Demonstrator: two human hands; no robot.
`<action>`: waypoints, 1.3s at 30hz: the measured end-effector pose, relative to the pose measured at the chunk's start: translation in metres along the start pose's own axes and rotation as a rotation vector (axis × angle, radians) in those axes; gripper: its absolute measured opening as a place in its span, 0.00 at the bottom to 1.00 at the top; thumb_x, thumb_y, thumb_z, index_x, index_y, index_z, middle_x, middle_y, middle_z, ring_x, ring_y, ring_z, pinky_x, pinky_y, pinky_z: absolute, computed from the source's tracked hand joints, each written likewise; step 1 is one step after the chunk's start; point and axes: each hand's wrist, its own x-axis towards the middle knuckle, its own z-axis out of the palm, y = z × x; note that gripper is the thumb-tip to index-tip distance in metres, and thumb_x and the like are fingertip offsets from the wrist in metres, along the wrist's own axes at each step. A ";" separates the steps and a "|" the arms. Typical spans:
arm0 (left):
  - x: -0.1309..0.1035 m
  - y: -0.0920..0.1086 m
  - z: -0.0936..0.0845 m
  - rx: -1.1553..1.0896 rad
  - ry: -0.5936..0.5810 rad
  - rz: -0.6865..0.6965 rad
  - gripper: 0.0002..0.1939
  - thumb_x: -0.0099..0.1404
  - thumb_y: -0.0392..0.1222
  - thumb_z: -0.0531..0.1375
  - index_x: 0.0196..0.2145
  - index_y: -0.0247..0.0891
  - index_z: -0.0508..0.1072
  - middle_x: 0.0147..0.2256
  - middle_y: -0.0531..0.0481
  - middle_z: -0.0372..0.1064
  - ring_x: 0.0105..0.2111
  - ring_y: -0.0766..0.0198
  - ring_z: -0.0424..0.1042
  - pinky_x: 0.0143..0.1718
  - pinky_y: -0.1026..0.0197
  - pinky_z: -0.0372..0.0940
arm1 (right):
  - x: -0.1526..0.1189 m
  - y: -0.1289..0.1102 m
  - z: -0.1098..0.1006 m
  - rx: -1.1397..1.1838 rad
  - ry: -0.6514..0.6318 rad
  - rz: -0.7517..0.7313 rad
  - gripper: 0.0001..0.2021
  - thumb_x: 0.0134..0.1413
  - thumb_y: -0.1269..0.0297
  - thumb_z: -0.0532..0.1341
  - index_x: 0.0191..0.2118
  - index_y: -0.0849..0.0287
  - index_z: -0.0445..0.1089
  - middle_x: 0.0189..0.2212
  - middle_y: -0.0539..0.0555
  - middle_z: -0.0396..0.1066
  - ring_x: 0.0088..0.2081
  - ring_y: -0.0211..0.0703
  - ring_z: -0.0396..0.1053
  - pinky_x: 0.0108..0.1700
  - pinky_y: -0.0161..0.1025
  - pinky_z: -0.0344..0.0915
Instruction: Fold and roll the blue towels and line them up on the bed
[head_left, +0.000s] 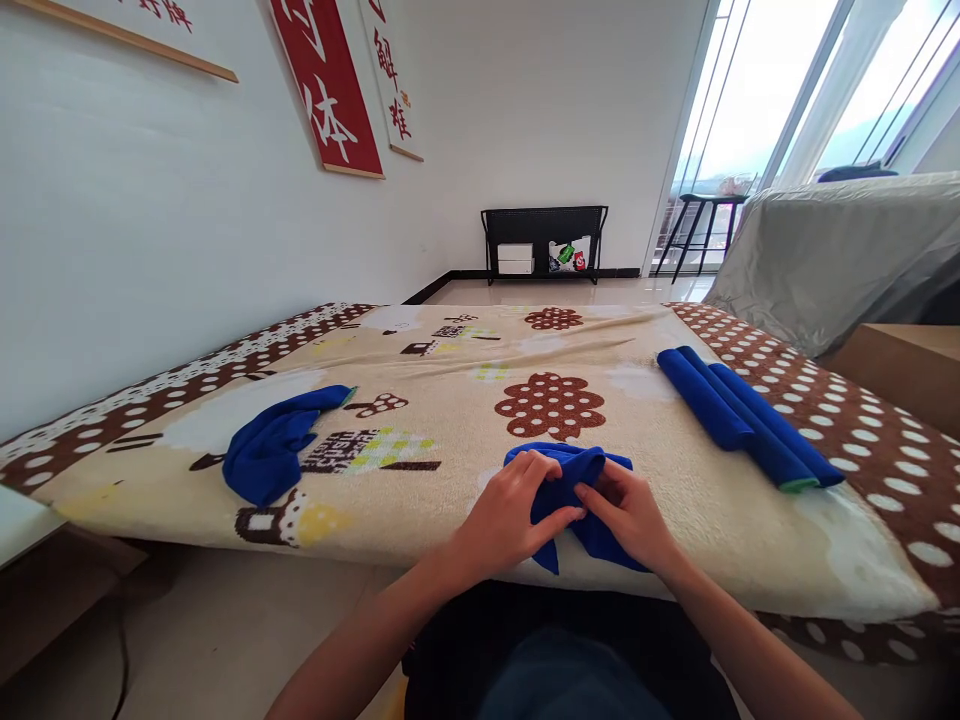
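Observation:
Near the front edge of the bed lies a crumpled blue cloth (pixel 574 470), partly hidden by my hands. My left hand (pixel 521 505) grips its left side, thumb and fingers pinching the fabric. On the right, my right hand (pixel 626 510) pinches another part of the same cloth close by. Loose corners hang down between and below my hands toward the bed's edge. Farther left, a second blue cloth (pixel 274 445) sits in a bunched heap. Two rolled blue cloths (pixel 739 420) rest side by side on the right, one with a green edge showing.
Under everything spreads a beige patterned blanket (pixel 420 370) with a brown dotted border. A black rack (pixel 544 235) stands against the far wall. Silver sheeting (pixel 840 240) covers something at right, beside a cardboard box (pixel 900 360). A white surface (pixel 22 520) juts in at left.

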 end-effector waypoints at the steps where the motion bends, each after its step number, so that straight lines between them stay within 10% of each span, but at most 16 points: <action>1: 0.000 -0.002 0.002 0.007 0.003 -0.009 0.12 0.67 0.49 0.60 0.43 0.42 0.66 0.42 0.46 0.69 0.44 0.55 0.69 0.47 0.54 0.65 | 0.000 -0.001 0.001 -0.006 -0.008 0.002 0.15 0.54 0.47 0.63 0.34 0.54 0.69 0.27 0.48 0.71 0.29 0.41 0.69 0.34 0.40 0.68; 12: -0.001 -0.008 0.005 0.050 0.025 0.041 0.01 0.68 0.37 0.54 0.38 0.40 0.64 0.36 0.49 0.67 0.37 0.60 0.67 0.39 0.59 0.63 | -0.004 -0.006 0.003 -0.026 -0.037 -0.028 0.13 0.57 0.51 0.62 0.36 0.56 0.69 0.25 0.48 0.69 0.28 0.38 0.69 0.34 0.37 0.66; 39: -0.002 -0.015 0.010 0.040 0.071 0.046 0.12 0.59 0.27 0.53 0.38 0.40 0.63 0.34 0.51 0.67 0.34 0.62 0.68 0.35 0.62 0.62 | -0.005 -0.001 0.005 -0.044 -0.045 -0.004 0.14 0.57 0.52 0.63 0.33 0.58 0.66 0.24 0.47 0.69 0.28 0.37 0.68 0.33 0.36 0.63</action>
